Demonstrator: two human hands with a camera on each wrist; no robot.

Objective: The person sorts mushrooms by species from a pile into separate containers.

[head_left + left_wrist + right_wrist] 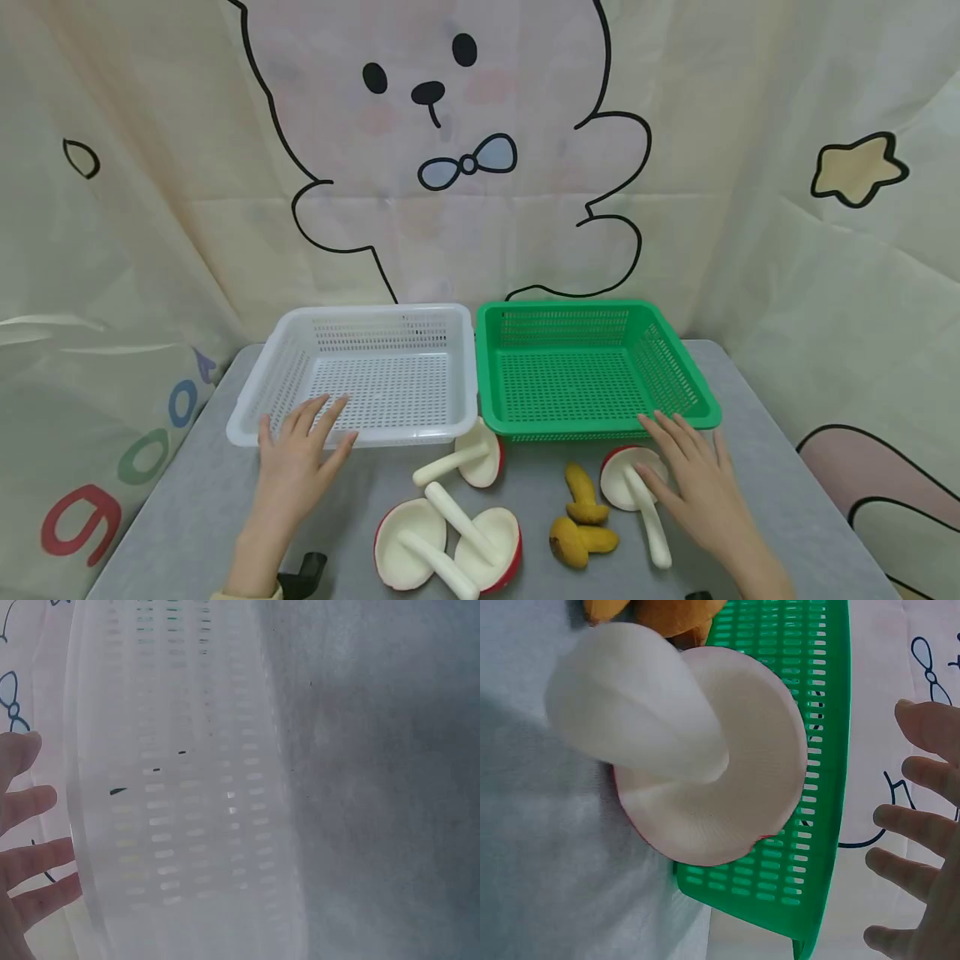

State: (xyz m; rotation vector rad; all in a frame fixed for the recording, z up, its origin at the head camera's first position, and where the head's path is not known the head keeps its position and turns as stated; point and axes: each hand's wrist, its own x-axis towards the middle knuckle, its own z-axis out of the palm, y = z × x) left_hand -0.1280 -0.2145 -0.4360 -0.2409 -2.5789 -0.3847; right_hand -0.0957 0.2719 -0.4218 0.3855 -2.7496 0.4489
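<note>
My left hand, fingers spread, hovers at the front left corner of the white basket and holds nothing. On the right, my other hand has its fingers extended near the front edge of the green basket, overlapping a red-capped toy mushroom in the head view. In the right wrist view that mushroom's white underside faces up, apart from the fingers. Two brown mushrooms lie to its left. Several more red-capped mushrooms lie between the hands, one against the white basket.
Both baskets stand side by side at the back of the grey table. A curtain with a cartoon bear hangs close behind them. A black object shows beside the left wrist.
</note>
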